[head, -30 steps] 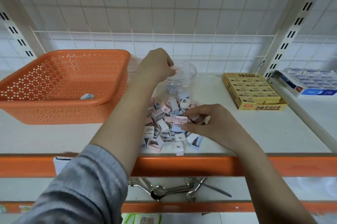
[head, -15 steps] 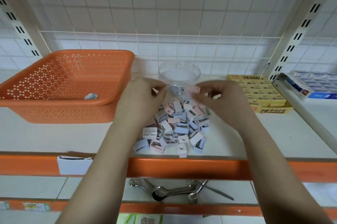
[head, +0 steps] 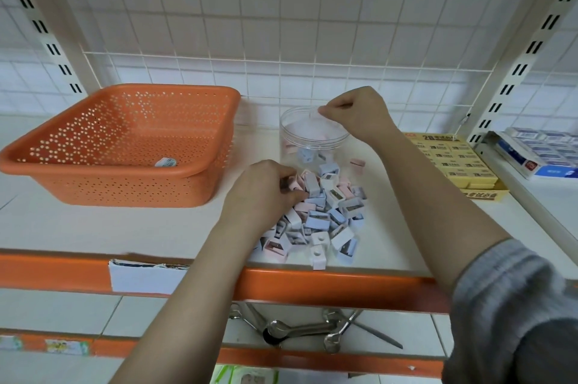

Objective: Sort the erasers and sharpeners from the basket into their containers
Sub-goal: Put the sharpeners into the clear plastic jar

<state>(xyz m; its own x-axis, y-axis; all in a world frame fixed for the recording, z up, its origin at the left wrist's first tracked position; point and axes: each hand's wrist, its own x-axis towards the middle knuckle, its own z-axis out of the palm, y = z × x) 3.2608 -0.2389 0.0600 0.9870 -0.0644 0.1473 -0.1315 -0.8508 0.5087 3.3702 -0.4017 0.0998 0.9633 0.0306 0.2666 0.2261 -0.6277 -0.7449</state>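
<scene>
A pile of pink, blue and white sharpeners point(head: 325, 217) lies on the white shelf in front of a clear round jar point(head: 288, 133) that holds a few more. My left hand point(head: 266, 192) rests on the pile's left side, fingers curled round a pink sharpener point(head: 294, 186). My right hand point(head: 356, 114) hovers over the jar's mouth with thumb and fingers pinched together; a blurred pink shape point(head: 312, 133) shows inside the jar just below it. The orange basket point(head: 93, 164) at left holds one wrapped eraser point(head: 165, 162).
A yellow box of erasers point(head: 453, 164) sits right of the jar, with blue-and-white boxes point(head: 538, 152) beyond it. One pink sharpener point(head: 357, 163) lies apart from the pile. Wrenches point(head: 300, 330) lie on the lower shelf under the orange shelf edge point(head: 344, 283).
My right hand has risen from the pile to the jar's mouth. My left hand has dropped from beside the jar back onto the pile and closed on a sharpener.
</scene>
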